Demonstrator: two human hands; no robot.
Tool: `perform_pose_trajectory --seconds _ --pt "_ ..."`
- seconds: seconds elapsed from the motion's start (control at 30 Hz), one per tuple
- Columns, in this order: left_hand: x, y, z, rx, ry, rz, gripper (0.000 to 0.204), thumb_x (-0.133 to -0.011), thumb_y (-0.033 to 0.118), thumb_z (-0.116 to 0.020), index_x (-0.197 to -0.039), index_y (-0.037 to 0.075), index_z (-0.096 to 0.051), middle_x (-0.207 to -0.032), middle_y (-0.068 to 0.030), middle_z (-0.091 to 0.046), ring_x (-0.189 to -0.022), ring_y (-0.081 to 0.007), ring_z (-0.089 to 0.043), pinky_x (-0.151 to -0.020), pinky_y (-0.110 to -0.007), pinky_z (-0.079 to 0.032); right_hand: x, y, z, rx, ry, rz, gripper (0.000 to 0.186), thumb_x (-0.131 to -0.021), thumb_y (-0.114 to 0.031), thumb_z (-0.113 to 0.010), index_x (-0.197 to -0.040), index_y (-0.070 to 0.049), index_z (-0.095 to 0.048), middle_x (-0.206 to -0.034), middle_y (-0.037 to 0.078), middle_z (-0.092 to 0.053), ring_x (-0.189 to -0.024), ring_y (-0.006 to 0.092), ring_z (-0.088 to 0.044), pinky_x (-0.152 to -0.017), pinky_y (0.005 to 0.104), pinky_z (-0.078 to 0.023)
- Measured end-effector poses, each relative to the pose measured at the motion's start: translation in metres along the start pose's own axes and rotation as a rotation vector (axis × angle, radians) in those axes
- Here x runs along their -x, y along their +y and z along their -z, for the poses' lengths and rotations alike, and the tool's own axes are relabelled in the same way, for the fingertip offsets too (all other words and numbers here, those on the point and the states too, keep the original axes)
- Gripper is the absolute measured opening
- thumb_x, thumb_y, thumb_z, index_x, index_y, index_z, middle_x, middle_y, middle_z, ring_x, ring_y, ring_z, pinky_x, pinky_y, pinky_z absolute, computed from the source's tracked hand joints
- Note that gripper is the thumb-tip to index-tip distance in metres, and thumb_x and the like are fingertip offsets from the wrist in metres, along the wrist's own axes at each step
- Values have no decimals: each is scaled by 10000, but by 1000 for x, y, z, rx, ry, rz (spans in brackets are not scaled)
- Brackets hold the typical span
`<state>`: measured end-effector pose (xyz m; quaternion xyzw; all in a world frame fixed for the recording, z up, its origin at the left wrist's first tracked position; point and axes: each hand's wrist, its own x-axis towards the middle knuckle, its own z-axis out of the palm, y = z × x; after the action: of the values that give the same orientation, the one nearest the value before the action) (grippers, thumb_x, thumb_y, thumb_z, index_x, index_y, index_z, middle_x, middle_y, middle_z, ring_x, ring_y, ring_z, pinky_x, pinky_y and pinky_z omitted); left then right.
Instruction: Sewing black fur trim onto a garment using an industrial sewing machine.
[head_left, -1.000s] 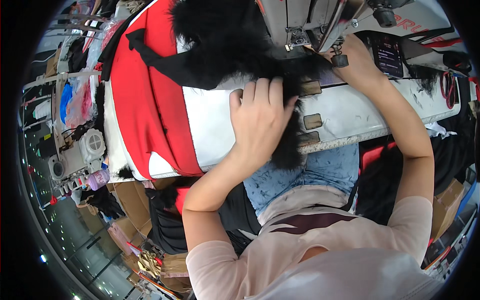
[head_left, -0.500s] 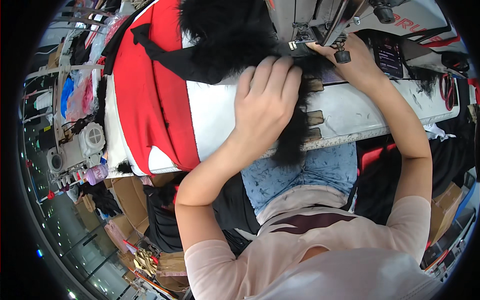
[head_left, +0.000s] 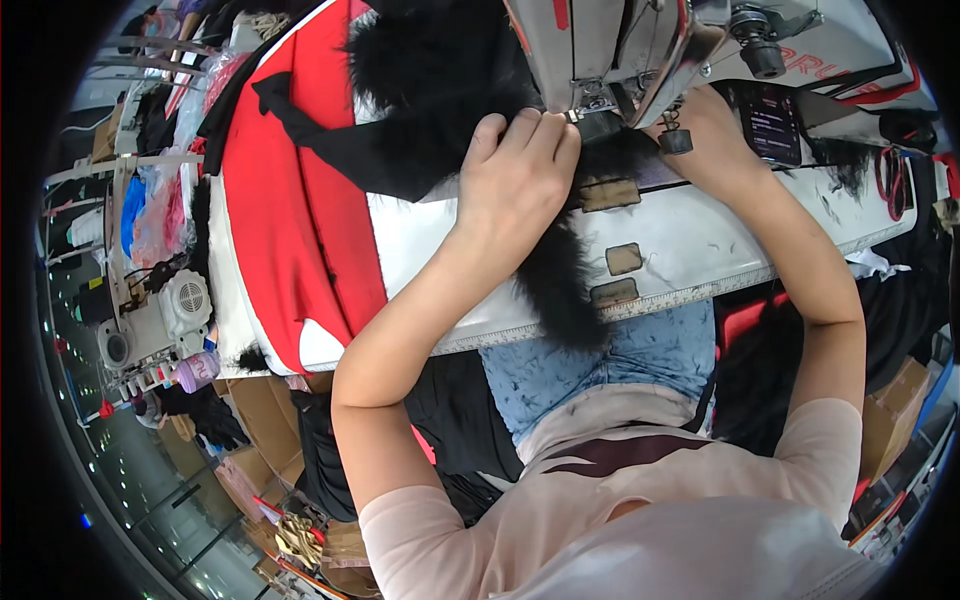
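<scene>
Black furry fabric [head_left: 560, 290] lies under the head of a sewing machine [head_left: 600, 90], and one strip of it hangs over the table's front edge. Just left of the presser foot, my left hand [head_left: 515, 175] has its bent fingers closed on the fabric's edge. My right hand [head_left: 710, 145] rests beside the fabric, right of the needle area. Its fingertips are hidden behind the machine's spring and knob [head_left: 677, 141]. Smooth black cloth [head_left: 350, 150] runs left from the fur, over red fabric [head_left: 270, 210].
A ruler strip [head_left: 700, 290] edges the white table [head_left: 420, 260]. At right are a phone-like dark screen [head_left: 772, 120] and red-handled scissors [head_left: 890, 185]. A white fan-like unit [head_left: 186, 297] and a purple bottle [head_left: 196, 371] stand left. Cardboard boxes [head_left: 262, 415] sit below.
My left hand has moved slightly left, its fingers now close beside the presser foot. The fur strip's upper part has shifted left, baring more of the tan patches. My right hand has shifted slightly.
</scene>
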<state>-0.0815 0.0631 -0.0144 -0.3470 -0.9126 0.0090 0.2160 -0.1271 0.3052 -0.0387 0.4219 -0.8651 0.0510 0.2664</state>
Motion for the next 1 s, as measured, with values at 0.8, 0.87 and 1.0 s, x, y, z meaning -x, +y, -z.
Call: perform_pose_trajectory --seconds 0.8,0.87,1.0 --pt "1 0 -11 -82 72 31 280 -798 144 -627 -1069 75 -625 -1035 -24 -619 -1016 -160 -593 -908 -334 -380 4 -6 -3 -6 -17 -149 47 -645 -110 -649 -633 -66 -636 -694 99 -582 -789 308 -602 -781 427 -478" --pt "0 -4 -7 -40 51 1 308 -798 141 -625 -1093 56 -648 -1067 -26 -626 -1016 -159 -592 -894 -328 -374 4 -5 -2 -54 -18 -183 33 -648 -95 -649 -651 -62 -651 -710 98 -587 -805 308 -605 -783 425 -478" --pt "13 4 0 -35 22 -13 360 -800 136 -624 -1145 44 -671 -1138 -42 -665 -1001 -158 -604 -867 -317 -382 6 -2 -6 -77 -1 -125 66 -684 -113 -648 -706 -78 -699 -742 77 -598 -835 283 -615 -795 405 -479"
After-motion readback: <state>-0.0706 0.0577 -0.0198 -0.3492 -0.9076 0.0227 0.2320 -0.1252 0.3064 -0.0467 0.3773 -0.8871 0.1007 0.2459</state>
